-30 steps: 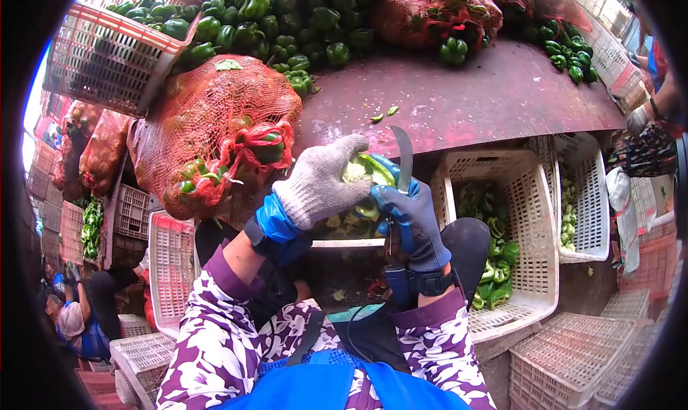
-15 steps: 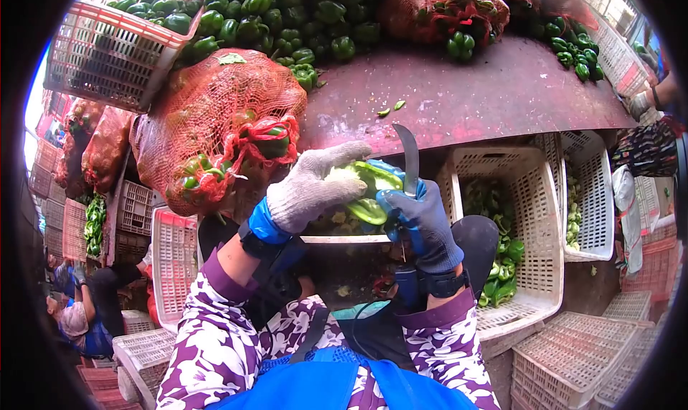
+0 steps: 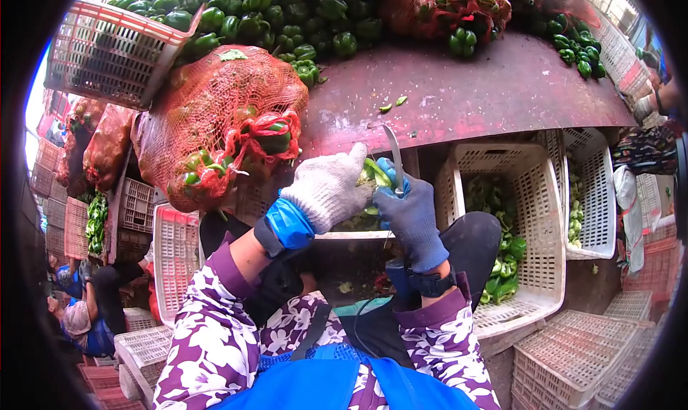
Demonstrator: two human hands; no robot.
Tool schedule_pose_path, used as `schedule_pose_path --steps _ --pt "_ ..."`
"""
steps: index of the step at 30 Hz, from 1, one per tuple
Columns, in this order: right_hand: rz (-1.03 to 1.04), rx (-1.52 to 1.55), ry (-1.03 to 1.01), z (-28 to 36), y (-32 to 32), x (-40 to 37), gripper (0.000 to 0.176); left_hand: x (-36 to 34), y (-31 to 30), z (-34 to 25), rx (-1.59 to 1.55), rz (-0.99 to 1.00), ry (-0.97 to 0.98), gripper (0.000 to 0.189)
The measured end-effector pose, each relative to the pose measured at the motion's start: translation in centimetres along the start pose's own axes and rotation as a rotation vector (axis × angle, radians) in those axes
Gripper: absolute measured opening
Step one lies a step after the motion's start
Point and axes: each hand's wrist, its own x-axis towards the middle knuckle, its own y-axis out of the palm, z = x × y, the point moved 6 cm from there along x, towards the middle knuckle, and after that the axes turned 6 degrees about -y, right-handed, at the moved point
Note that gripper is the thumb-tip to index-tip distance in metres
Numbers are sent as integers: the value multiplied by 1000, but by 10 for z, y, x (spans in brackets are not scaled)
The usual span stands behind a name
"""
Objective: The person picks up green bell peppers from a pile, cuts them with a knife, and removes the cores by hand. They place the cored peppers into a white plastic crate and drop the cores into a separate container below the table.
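Note:
My left hand [image 3: 331, 189], in a pale knit glove with a blue cuff band, is closed around a cut green bell pepper [image 3: 375, 172]. Pale seedy core shows by its fingertips; much of the pepper is hidden by both hands. My right hand [image 3: 411, 213], in a blue-grey glove, grips a knife [image 3: 393, 151] with its curved blade pointing up, the handle hidden in the fist. Its fingers also touch the right side of the pepper. Both hands are over a crate in front of my lap, just short of the reddish table [image 3: 473, 88].
A red mesh sack of peppers [image 3: 222, 123] stands at left, beneath a tilted crate [image 3: 115, 55]. Loose peppers [image 3: 287, 16] heap at the back. A crate [image 3: 550, 245] with cut peppers is by my right knee; stacked crates [image 3: 573, 353] stand lower right. Other people work at both edges.
The opened pepper has been turned and drawn between my hands, so less of it shows. My left hand has tilted and moved right; the knife has shifted slightly left.

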Motion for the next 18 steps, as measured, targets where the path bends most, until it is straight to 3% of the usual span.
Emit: schedule_pose_path --steps 4,7,11,16,18 --pt "21 -13 -31 -3 2 1 48 6 6 4 -39 41 5 40" --pt "2 104 34 -9 -2 1 46 6 10 15 -250 9 102 43" --pt "38 255 110 0 -5 -2 44 -4 2 19 -670 208 48 40" --pt "92 348 159 16 -9 -7 38 -12 -6 24 -974 307 86 50" --pt "57 380 108 5 -11 -2 34 -19 -6 27 -1300 446 -31 53"
